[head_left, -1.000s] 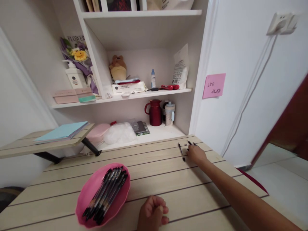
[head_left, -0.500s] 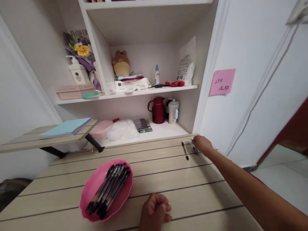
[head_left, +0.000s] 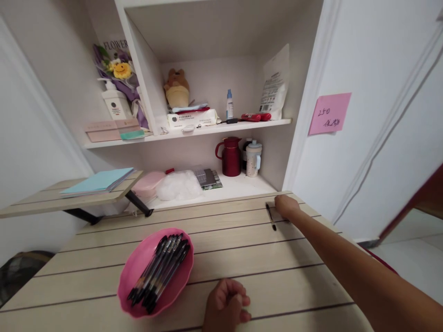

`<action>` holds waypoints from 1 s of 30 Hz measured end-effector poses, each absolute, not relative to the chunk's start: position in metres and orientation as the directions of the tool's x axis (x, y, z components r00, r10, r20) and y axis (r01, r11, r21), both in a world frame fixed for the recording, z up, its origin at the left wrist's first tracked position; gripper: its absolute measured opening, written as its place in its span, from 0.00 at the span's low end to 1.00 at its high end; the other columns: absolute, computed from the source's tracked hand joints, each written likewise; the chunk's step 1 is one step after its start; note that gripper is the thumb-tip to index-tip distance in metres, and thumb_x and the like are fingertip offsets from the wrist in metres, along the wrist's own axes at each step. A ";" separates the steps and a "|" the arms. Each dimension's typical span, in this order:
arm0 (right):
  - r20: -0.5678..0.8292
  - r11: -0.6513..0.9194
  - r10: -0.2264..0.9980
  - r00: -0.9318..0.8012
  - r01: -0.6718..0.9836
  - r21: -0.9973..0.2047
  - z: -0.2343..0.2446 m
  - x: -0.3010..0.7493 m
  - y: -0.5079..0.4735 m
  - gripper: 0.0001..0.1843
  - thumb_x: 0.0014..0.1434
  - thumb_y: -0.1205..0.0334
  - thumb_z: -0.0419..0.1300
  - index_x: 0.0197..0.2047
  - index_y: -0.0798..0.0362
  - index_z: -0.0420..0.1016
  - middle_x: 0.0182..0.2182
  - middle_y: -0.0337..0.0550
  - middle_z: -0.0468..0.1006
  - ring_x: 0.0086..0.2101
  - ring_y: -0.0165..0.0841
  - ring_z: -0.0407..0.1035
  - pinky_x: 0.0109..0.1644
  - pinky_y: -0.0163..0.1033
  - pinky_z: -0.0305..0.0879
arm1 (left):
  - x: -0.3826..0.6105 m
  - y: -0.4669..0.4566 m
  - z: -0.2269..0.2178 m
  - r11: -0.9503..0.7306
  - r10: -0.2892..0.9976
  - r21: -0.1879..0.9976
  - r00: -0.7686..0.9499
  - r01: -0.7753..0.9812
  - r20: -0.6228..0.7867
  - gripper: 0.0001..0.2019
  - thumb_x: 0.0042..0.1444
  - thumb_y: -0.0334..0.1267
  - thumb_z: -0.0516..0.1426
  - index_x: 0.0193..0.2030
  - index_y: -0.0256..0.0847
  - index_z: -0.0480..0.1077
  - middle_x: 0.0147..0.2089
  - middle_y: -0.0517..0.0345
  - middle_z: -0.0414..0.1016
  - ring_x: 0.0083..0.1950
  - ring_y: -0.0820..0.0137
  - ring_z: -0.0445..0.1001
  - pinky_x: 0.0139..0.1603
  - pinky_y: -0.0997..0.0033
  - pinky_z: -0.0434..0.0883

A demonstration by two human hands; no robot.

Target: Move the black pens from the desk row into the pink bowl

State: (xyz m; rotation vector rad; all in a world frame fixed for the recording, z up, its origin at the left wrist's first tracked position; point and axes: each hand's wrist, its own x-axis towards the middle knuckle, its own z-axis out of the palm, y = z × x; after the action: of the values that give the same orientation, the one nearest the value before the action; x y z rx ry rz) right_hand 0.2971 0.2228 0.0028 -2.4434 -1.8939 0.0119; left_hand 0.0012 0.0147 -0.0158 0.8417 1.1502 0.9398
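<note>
My right hand (head_left: 286, 206) reaches to the far right of the wooden table (head_left: 242, 258), its fingers curled down against the top; what they cover is hidden. A black pen (head_left: 271, 216) lies on the table just left of that hand. My left hand (head_left: 226, 306) rests as a loose fist on the table's near edge, with nothing showing in it. A pink bowl (head_left: 131, 295) to its left holds several black pens (head_left: 161, 272).
Behind the table, white shelves (head_left: 221, 130) carry a red jug (head_left: 231, 157), a cup, bottles, a plush toy and packets. A raised side board (head_left: 41, 205) with blue paper juts in at the left. A pink note (head_left: 329, 113) sticks on the right wall.
My right hand moved slightly farther along the table and now covers the pen that showed beside it. The view shifted left and down. My left fist stayed put.
</note>
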 end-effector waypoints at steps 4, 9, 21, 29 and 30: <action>0.033 -0.245 0.969 0.247 0.968 -0.048 0.010 0.301 0.219 0.12 0.53 0.69 0.52 0.38 0.59 0.74 0.38 0.56 0.76 0.39 0.39 0.71 0.37 0.37 0.62 | 0.001 0.013 -0.013 0.377 0.923 0.912 0.147 -0.163 -0.355 0.08 0.38 0.36 0.57 0.28 0.37 0.67 0.25 0.57 0.69 0.27 0.75 0.65 0.27 0.76 0.65; 0.067 -0.262 0.962 0.264 0.965 -0.029 0.015 0.301 0.199 0.14 0.53 0.69 0.50 0.41 0.59 0.72 0.41 0.58 0.75 0.40 0.41 0.70 0.37 0.39 0.63 | 0.001 0.013 -0.013 0.370 0.926 0.917 0.134 -0.150 -0.352 0.09 0.38 0.37 0.57 0.28 0.36 0.67 0.25 0.56 0.69 0.28 0.73 0.66 0.28 0.74 0.66; 0.086 -0.194 0.977 0.194 0.981 -0.003 -0.002 0.277 0.168 0.14 0.53 0.76 0.48 0.42 0.61 0.69 0.38 0.58 0.75 0.38 0.41 0.71 0.39 0.40 0.61 | 0.000 0.013 -0.015 0.354 0.932 0.923 0.144 -0.152 -0.334 0.08 0.39 0.36 0.57 0.29 0.36 0.67 0.26 0.55 0.69 0.31 0.72 0.67 0.28 0.75 0.67; 0.113 -0.267 0.955 0.276 0.960 -0.086 0.000 0.285 0.188 0.13 0.57 0.67 0.47 0.40 0.58 0.70 0.39 0.57 0.75 0.37 0.40 0.71 0.36 0.38 0.60 | 0.000 0.013 -0.016 0.369 0.927 0.916 0.131 -0.159 -0.351 0.09 0.38 0.37 0.58 0.29 0.36 0.67 0.26 0.55 0.69 0.30 0.71 0.67 0.28 0.74 0.66; 0.118 -0.281 0.949 0.292 0.955 -0.099 0.000 0.288 0.187 0.13 0.57 0.66 0.48 0.40 0.58 0.71 0.38 0.56 0.75 0.37 0.40 0.71 0.35 0.38 0.60 | 0.000 0.013 -0.015 0.367 0.928 0.917 0.128 -0.158 -0.349 0.09 0.38 0.37 0.58 0.29 0.36 0.67 0.26 0.55 0.69 0.31 0.71 0.67 0.28 0.73 0.67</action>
State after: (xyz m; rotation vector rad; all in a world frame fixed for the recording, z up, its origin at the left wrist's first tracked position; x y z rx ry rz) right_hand 0.2881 0.1873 0.0003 -2.4001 -1.7843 -0.0544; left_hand 0.0001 0.0131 -0.0153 0.8559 1.1612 0.9498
